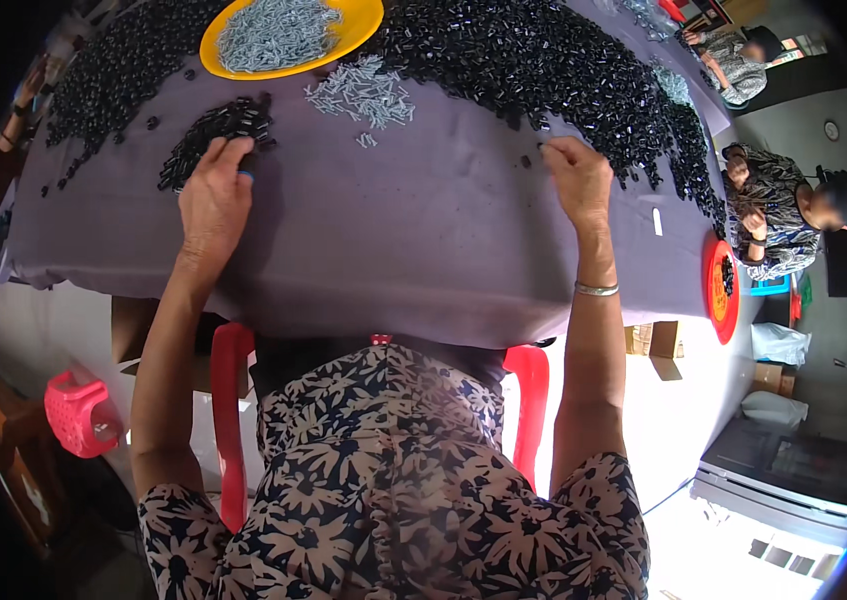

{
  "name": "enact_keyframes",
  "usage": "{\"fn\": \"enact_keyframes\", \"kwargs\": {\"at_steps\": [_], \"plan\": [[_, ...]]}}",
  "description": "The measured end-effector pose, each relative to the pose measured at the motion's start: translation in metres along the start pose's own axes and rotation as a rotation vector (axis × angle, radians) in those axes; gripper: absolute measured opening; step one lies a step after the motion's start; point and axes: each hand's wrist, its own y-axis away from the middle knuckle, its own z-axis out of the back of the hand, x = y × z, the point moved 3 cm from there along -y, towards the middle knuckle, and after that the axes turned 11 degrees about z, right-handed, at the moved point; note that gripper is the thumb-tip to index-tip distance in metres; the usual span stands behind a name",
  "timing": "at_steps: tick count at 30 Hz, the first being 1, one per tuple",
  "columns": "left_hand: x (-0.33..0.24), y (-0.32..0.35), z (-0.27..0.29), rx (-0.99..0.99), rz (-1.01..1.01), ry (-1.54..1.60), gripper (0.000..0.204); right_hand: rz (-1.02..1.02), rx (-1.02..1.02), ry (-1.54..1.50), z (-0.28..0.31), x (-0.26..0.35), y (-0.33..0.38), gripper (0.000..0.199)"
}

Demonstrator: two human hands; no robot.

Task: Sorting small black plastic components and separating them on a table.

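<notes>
My left hand [215,195] is closed, fingers bent together, at the near edge of a small heap of black cylindrical pieces [205,135]. A bit of blue shows by its fingers; what they hold is too small to name. On the other side, my right hand [581,180] is pinched at the near edge of a wide spread of small black parts [503,60]. Whatever is between its fingertips cannot be made out. A single black piece [525,160] lies just left of those fingertips. Between the hands, farther back, grey screws [361,95] are scattered on the cloth.
A yellow plate [371,22] heaped with grey screws stands at the back. More black parts [113,85] cover the far left of the purple tablecloth [393,230]. An orange-red plate [713,300] sits at the right edge. Two people work to the right; another person's arm shows far left.
</notes>
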Motion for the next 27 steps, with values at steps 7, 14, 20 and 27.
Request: {"fn": "enact_keyframes", "kwargs": {"at_steps": [7,14,20,27], "plan": [[-0.057,0.026,-0.001,0.288,0.106,0.404,0.039,-0.028,-0.202,0.016,0.051,-0.023,-0.021,0.013],[-0.064,0.039,-0.012,0.309,0.072,0.363,0.039,0.002,0.156,0.083,0.03,-0.051,-0.038,0.012],[-0.067,0.039,-0.012,0.29,0.057,0.352,0.033,-0.128,0.25,0.023,0.007,-0.081,-0.042,0.01],[-0.066,0.039,-0.012,0.292,0.063,0.369,0.032,0.233,0.292,-0.014,-0.004,0.007,-0.002,0.014]]}}
